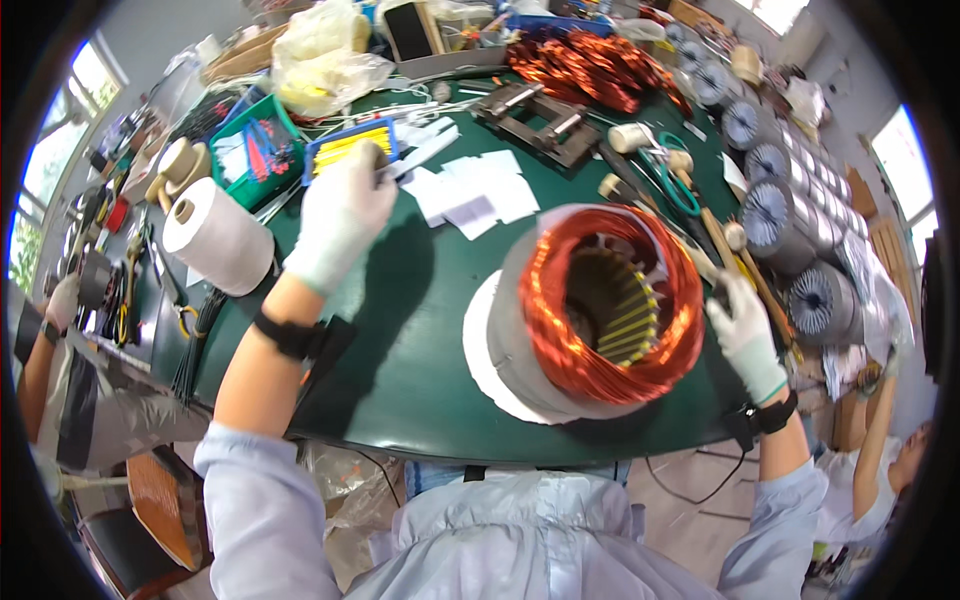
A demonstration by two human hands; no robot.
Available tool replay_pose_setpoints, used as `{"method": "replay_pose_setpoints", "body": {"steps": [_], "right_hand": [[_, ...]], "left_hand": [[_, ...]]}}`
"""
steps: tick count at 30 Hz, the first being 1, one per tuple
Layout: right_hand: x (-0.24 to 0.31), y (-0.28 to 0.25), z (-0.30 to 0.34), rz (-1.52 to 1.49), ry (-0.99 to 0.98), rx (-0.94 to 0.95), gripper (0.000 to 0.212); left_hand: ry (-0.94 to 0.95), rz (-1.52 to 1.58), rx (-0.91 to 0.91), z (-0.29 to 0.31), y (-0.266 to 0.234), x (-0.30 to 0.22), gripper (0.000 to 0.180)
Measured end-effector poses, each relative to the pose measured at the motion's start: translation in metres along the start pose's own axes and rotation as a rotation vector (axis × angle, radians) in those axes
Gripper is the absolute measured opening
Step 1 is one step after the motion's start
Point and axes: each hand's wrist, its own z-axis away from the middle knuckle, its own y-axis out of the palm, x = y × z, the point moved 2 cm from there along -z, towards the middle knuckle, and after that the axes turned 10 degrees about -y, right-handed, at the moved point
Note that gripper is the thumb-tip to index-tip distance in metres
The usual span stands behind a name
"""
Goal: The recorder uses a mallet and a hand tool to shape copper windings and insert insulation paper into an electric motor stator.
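My white-gloved left hand (345, 215) is raised at the near edge of a blue tray (393, 140) of thin yellow strips (350, 148). Its fingers are bent together, and whatever they may pinch is hidden. On the right stands a motor stator (530, 335) with thick copper windings (555, 340) and yellow slot liners inside, resting on a round white base (480, 340). Beside its right side is my gloved right hand (745, 335), fingers closed around the near end of a pale wooden stick (697, 260).
White paper pieces (480, 195), a metal frame (535, 120), teal-handled scissors (682, 195) and mallets lie beyond the stator. A white thread cone (218, 238) and green bin (240, 185) stand left. Copper coils (590, 65) are piled behind. Other people work at both sides.
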Motion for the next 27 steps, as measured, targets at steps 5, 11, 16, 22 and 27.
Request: {"method": "replay_pose_setpoints", "body": {"steps": [5,11,16,22,27], "right_hand": [[0.068,-0.058,-0.064,-0.283,-0.191,-0.100,0.025],[0.126,-0.031,-0.154,-0.536,-0.766,0.053,0.036],[0.135,-0.004,-0.149,-1.057,-0.367,0.246,0.033],[0.142,-0.003,-0.127,-0.814,-0.247,0.012,0.031],[0.143,0.006,-0.104,-0.186,-0.541,-0.487,0.022]], "left_hand": [[-0.220,0.663,0.164,0.035,-0.070,-0.042,0.026],[-0.183,0.938,0.379,0.062,-0.095,-0.087,0.028],[-0.082,0.675,0.378,0.090,-0.088,-0.096,0.027],[-0.299,0.837,0.318,0.106,-0.074,-0.087,0.023],[-0.238,0.719,0.115,0.097,-0.066,-0.084,0.023]]}}
